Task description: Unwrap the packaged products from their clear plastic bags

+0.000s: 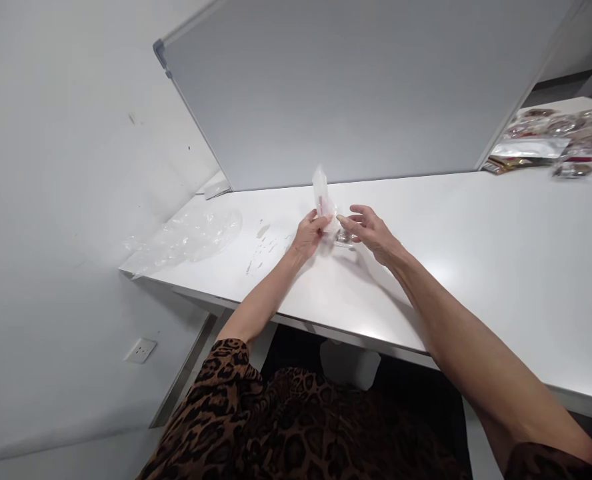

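Observation:
My left hand has its thumb and fingers closed on a small clear plastic bag, which stands up above the table with a pinkish mark on it. Just to the right, my right hand reaches in from the side. Its thumb and forefinger appear pinched at the bag's edge, while the other fingers stay raised and loose. Between and below the hands is a small clear packet with something dark in it; its contents are too small to make out.
A large crumpled clear plastic bag lies at the left end of the white table. A grey-white board stands along the back. Several wrapped packets are heaped at the far right. The left wall has a socket.

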Demonstrator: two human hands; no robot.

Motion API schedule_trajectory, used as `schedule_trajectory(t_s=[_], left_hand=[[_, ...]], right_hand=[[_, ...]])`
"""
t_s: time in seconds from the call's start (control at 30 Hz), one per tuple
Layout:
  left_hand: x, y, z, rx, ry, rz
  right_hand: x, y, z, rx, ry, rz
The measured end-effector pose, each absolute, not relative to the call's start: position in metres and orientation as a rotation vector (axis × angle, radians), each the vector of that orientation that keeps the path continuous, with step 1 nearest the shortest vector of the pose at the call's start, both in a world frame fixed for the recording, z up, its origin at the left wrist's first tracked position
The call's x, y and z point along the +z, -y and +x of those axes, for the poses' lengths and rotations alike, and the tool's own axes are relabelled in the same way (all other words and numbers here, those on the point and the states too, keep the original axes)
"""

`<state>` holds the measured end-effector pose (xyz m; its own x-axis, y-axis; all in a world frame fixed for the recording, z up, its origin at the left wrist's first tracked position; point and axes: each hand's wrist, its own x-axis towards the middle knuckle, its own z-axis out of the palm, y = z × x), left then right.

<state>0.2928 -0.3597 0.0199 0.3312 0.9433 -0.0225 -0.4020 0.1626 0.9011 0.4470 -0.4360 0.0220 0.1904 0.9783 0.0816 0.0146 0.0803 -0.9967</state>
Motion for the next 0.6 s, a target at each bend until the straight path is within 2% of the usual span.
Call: schedule_trajectory(t_s=[0.17,0.33,0.53,0.6], left_hand=[[0.005,0.385,0.306,0.928,-0.668,1.161],[0.008,0.387,0.300,0.937,-0.691,1.098],[0.019,0.385,0.292,0.762,-0.610,0.933],[0.020,0.386,0.291,0.719,-0.598,0.927]], right_hand=[[0.018,0.436,0.440,0.874,1.048,-1.239],[0.019,0.436,0.441,0.830,1.043,-1.172],[0.021,0.436,0.446,0.626,1.075,-1.193],[0.026,0.440,0.448,0.453,1.176,-1.255]])
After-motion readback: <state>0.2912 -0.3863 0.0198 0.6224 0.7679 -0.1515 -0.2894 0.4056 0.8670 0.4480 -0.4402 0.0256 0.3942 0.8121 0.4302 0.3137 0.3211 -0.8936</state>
